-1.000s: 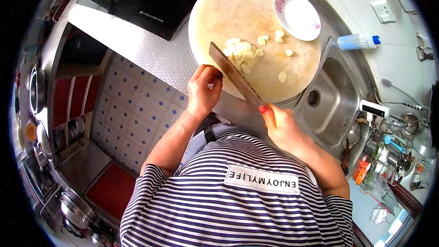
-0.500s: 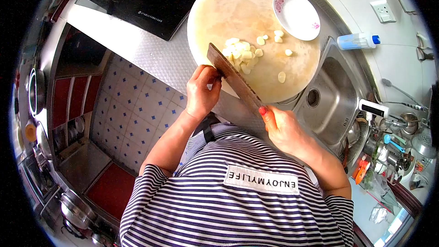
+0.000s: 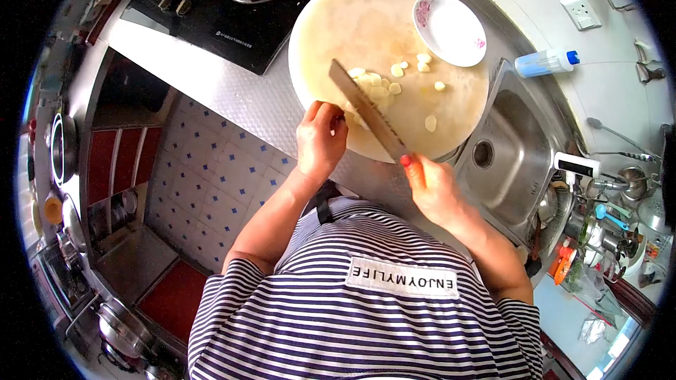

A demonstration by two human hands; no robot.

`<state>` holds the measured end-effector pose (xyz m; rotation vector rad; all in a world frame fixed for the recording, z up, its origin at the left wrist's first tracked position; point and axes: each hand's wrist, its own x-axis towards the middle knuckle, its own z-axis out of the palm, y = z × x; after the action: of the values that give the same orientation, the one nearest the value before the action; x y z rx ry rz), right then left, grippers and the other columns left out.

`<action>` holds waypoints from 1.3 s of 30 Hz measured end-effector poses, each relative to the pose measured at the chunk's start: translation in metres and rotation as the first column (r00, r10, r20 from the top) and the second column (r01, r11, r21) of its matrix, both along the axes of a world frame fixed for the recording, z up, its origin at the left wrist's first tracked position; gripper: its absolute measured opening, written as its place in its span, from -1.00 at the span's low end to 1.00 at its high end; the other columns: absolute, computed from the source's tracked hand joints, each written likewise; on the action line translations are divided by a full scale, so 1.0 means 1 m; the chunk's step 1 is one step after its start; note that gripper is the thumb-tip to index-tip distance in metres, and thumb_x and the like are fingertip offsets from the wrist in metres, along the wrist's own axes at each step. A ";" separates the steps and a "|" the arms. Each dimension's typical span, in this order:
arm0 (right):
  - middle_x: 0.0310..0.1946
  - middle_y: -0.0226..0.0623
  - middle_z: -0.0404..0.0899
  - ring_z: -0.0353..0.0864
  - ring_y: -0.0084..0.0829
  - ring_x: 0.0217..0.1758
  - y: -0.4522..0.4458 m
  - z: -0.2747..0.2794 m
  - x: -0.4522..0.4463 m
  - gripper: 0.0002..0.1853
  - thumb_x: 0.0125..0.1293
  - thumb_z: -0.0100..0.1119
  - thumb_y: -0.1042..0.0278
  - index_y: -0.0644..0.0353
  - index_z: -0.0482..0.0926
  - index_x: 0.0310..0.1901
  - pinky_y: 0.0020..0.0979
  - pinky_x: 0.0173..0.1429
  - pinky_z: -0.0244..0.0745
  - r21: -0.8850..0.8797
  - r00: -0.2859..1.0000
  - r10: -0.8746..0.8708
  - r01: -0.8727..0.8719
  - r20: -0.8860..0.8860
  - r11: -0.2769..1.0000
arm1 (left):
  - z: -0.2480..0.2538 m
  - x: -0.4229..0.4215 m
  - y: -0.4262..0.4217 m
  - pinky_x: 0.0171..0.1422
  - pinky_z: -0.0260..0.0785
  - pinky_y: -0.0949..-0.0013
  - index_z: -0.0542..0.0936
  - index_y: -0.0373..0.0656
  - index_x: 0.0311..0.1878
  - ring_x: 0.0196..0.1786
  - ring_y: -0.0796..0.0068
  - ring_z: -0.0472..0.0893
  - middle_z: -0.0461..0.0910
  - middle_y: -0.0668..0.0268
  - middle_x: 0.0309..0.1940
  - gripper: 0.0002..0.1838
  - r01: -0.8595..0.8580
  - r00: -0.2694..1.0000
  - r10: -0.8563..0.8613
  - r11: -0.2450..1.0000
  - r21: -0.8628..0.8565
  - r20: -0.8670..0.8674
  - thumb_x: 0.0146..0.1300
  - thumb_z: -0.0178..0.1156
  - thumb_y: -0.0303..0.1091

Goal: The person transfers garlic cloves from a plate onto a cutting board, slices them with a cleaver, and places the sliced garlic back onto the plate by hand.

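A round cutting board (image 3: 338, 21) lies on the counter with a heap of sliced garlic (image 3: 384, 90) on it and several loose pieces to the right. My right hand (image 3: 433, 186) grips the handle of a cleaver (image 3: 370, 114), whose blade slants across the board's near side and partly hides the heap. At the board's near left edge, my left hand (image 3: 322, 137) has its fingers curled together close to the blade; what they hold, if anything, is hidden. A white floral dish (image 3: 451, 30) rests on the board's far right.
A black gas stove (image 3: 211, 17) stands at the back left. Right of the board is a steel sink (image 3: 510, 162), with a blue-capped bottle (image 3: 546, 63) behind it. Utensils and dishes crowd the far right.
The cleaver has shifted right, away from my left hand, and now covers part of the garlic heap. The view has tilted slightly.
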<state>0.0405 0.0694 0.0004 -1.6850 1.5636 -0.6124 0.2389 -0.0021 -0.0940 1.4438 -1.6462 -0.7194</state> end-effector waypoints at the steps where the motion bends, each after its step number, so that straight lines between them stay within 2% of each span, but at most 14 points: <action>1: -0.57 0.09 0.54 0.58 0.12 -0.49 -0.002 0.007 -0.004 -0.76 0.47 0.07 0.25 0.29 0.57 -0.16 -0.05 -0.45 0.37 0.031 0.999 -0.022 0.023 -0.024 0.999 | -0.001 -0.004 -0.006 -0.23 0.55 0.29 0.59 -0.29 -0.26 -0.37 0.13 0.66 0.59 0.13 -0.33 -0.89 0.013 0.998 -0.012 1.000 0.020 -0.055 0.13 0.20 -0.63; 3: -0.53 0.05 0.58 0.61 0.06 -0.47 -0.004 0.011 -0.012 -0.76 0.44 0.12 0.24 0.28 0.58 -0.10 -0.10 -0.44 0.43 -0.015 0.998 -0.047 0.046 -0.046 0.999 | -0.004 -0.008 -0.013 -0.21 0.56 0.31 0.59 -0.29 -0.22 -0.35 0.17 0.68 0.61 0.14 -0.31 -0.87 0.039 0.993 -0.036 0.999 0.029 -0.112 0.15 0.18 -0.65; 5: -0.50 0.03 0.60 0.62 0.04 -0.48 -0.004 0.008 -0.016 -0.73 0.40 0.18 0.22 0.27 0.57 -0.07 -0.12 -0.44 0.46 -0.137 0.995 -0.040 0.028 -0.086 0.990 | -0.007 -0.006 -0.019 -0.16 0.56 0.35 0.59 -0.30 -0.13 -0.29 0.31 0.71 0.66 0.17 -0.22 -0.78 0.030 0.883 0.069 0.979 0.201 -0.465 0.20 0.10 -0.72; 8: -0.45 -0.03 0.64 0.65 -0.03 -0.49 0.000 -0.002 -0.024 -0.64 0.31 0.28 0.16 0.26 0.56 -0.02 -0.15 -0.44 0.52 -0.318 0.979 -0.044 -0.022 -0.197 0.948 | 0.005 0.018 -0.028 -0.11 0.54 0.41 0.58 -0.30 -0.10 -0.23 0.40 0.68 0.67 0.18 -0.20 -0.72 -0.156 0.914 0.132 0.987 -0.033 -0.384 0.22 0.01 -0.79; 10: -0.43 -0.06 0.66 0.66 -0.07 -0.49 0.004 -0.007 -0.025 -0.58 0.26 0.33 0.12 0.26 0.56 0.00 -0.17 -0.44 0.54 -0.382 0.963 -0.064 -0.042 -0.261 0.923 | 0.046 0.027 -0.030 -0.10 0.51 0.36 0.60 -0.29 -0.16 -0.21 0.30 0.65 0.66 0.15 -0.23 -0.68 -0.167 0.979 0.133 0.957 -0.235 -0.153 0.13 -0.01 -0.84; 12: -0.46 -0.12 0.65 0.68 -0.14 -0.50 0.006 -0.009 -0.025 -0.48 0.21 0.37 0.04 0.28 0.55 0.04 -0.20 -0.45 0.55 -0.350 0.925 -0.043 -0.099 -0.378 0.931 | 0.076 0.029 -0.030 0.00 0.43 0.20 0.63 -0.25 -0.26 -0.12 0.14 0.59 0.63 0.19 -0.22 -0.63 0.150 0.987 -0.120 0.927 -0.344 0.106 -0.10 0.05 -0.85; 16: -0.43 -0.15 0.65 0.68 -0.17 -0.49 0.005 -0.007 -0.025 -0.46 0.16 0.42 0.09 0.24 0.55 0.09 -0.26 -0.44 0.56 -0.321 0.894 -0.025 -0.134 -0.447 0.937 | 0.088 0.013 -0.023 0.14 0.35 0.21 0.65 -0.19 -0.24 -0.02 0.24 0.56 0.61 0.27 -0.18 -0.69 0.575 0.786 -0.478 0.798 -0.179 0.392 -0.09 0.14 -0.69; 18: -0.55 -0.23 0.55 0.63 -0.21 -0.57 0.006 -0.012 -0.028 -0.42 0.20 0.35 -0.04 0.24 0.53 0.09 -0.26 -0.50 0.55 -0.370 0.861 -0.015 -0.203 -0.508 0.907 | 0.078 0.010 -0.031 0.14 0.38 0.20 0.66 -0.20 -0.22 0.00 0.20 0.54 0.60 0.26 -0.16 -0.69 0.605 0.753 -0.500 0.781 -0.153 0.427 -0.09 0.15 -0.64; 21: -0.56 -0.25 0.52 0.60 -0.23 -0.59 0.009 -0.014 -0.031 -0.42 0.19 0.34 -0.07 0.23 0.54 0.08 -0.26 -0.51 0.55 -0.393 0.847 -0.002 -0.245 -0.532 0.886 | 0.070 0.003 -0.045 0.15 0.46 0.16 0.66 -0.25 -0.14 0.01 0.04 0.56 0.60 0.12 -0.10 -0.64 0.666 0.698 -0.604 0.745 -0.039 0.385 -0.02 0.08 -0.70; 28: -0.57 -0.24 0.51 0.61 -0.25 -0.56 0.022 -0.010 -0.040 -0.42 0.20 0.33 -0.07 0.25 0.54 0.08 -0.28 -0.48 0.56 -0.407 0.844 0.028 -0.288 -0.536 0.867 | 0.051 -0.014 -0.078 0.12 0.47 0.16 0.65 -0.26 -0.15 -0.02 -0.06 0.57 0.60 0.05 -0.14 -0.60 0.630 0.688 -0.593 0.774 0.063 0.418 -0.08 0.02 -0.73; 32: -0.57 -0.22 0.52 0.63 -0.24 -0.52 0.036 -0.011 -0.052 -0.41 0.21 0.32 -0.07 0.27 0.53 0.09 -0.28 -0.44 0.58 -0.396 0.859 0.052 -0.288 -0.509 0.872 | 0.057 -0.046 -0.093 -0.01 0.49 0.11 0.65 -0.25 -0.20 -0.13 -0.05 0.61 0.62 0.06 -0.22 -0.72 0.635 0.733 -0.581 0.770 -0.050 0.355 0.02 0.08 -0.68; 34: -0.56 -0.21 0.52 0.64 -0.23 -0.51 0.043 -0.011 -0.059 -0.41 0.21 0.31 -0.07 0.27 0.52 0.09 -0.27 -0.43 0.58 -0.388 0.865 0.046 -0.271 -0.500 0.881 | 0.052 -0.077 -0.100 -0.07 0.50 0.11 0.64 -0.22 -0.17 -0.16 0.01 0.63 0.62 0.09 -0.19 -0.80 0.706 0.690 -0.666 0.706 -0.059 0.284 0.10 0.23 -0.57; 38: -0.50 -0.22 0.56 0.63 -0.25 -0.50 0.055 -0.010 -0.071 -0.43 0.15 0.39 0.00 0.31 0.56 0.04 -0.27 -0.40 0.57 -0.331 0.852 0.038 -0.243 -0.522 0.912 | 0.027 -0.138 -0.099 -0.07 0.52 0.12 0.58 -0.10 0.03 -0.06 0.04 0.62 0.58 0.15 -0.05 -0.64 0.797 0.557 -0.676 0.598 -0.082 0.482 0.11 0.30 -0.47; 39: -0.50 -0.21 0.57 0.63 -0.24 -0.50 0.059 -0.010 -0.073 -0.43 0.15 0.39 0.00 0.31 0.57 0.03 -0.26 -0.39 0.57 -0.300 0.856 0.044 -0.228 -0.515 0.926 | 0.023 -0.149 -0.102 -0.08 0.52 0.10 0.56 -0.11 0.02 -0.03 0.03 0.60 0.56 0.16 -0.02 -0.64 0.807 0.475 -0.683 0.589 0.033 0.554 0.10 0.29 -0.47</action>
<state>-0.0325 0.1280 -0.0098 -2.3547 1.7310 -0.4094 0.0899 -0.1043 -0.0712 0.6722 -2.7767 -0.5637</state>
